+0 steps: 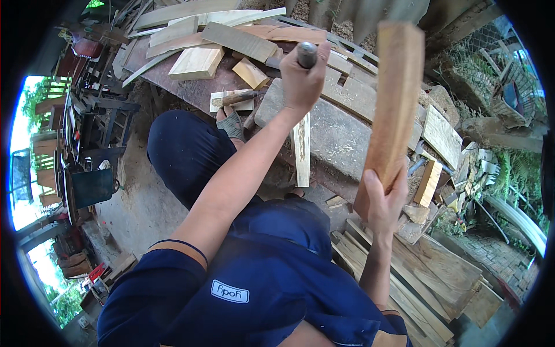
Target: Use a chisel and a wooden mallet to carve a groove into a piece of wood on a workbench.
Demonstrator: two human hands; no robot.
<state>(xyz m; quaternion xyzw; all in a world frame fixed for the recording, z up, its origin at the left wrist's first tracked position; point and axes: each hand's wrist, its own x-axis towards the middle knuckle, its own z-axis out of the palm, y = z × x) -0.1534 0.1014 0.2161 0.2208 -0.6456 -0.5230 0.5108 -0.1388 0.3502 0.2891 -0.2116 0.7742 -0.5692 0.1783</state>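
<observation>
My left hand (303,84) is closed around a chisel, whose round metal-capped end (307,55) points up at me; its blade is hidden behind the hand. In my right hand (386,199) is the lower end of a long, thick brown wooden block (394,104), held raised and upright, its top slightly blurred. Beyond both hands lies a weathered grey work slab (341,141) strewn with wood shavings. Left of it, a wooden-handled tool (238,98) rests across a small pale wood piece (245,106), close to my sandalled foot (232,124).
Boards and offcuts (199,62) cover the far bench. A narrow pale strip (302,150) leans against the slab's near side. Long planks (428,272) lie at the lower right, and a short block (428,183) stands right of my right hand. Stacked furniture (92,188) fills the left.
</observation>
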